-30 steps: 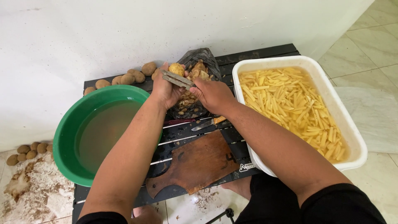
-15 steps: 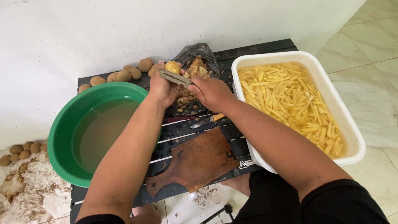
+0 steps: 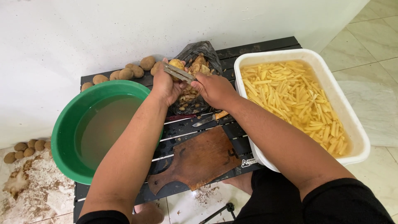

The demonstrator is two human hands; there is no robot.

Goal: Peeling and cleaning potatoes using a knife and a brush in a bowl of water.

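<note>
The left hand (image 3: 166, 85) had its grip clenched around a potato (image 3: 177, 64), held up over the open black bag of peelings (image 3: 195, 79) at the back of the table (image 3: 257, 45). The right hand (image 3: 215, 89) grasped a metal peeler (image 3: 178, 73), whose blade lay across the near side of the potato. To peel well here, I judged that short, light strokes directed away from the left thumb would suit, with the potato turned a little after each pass so no skin was missed. Keeping the work above the bag would let the scraps fall inside it. A green basin of cloudy water (image 3: 66, 137) stood just to the left, and a white tub of cut potato sticks in water (image 3: 352, 124) to the right. A knife (image 3: 209, 119) and a wooden cutting board (image 3: 199, 159) lay below the hands, and unpeeled potatoes (image 3: 124, 73) lined the wall.
</note>
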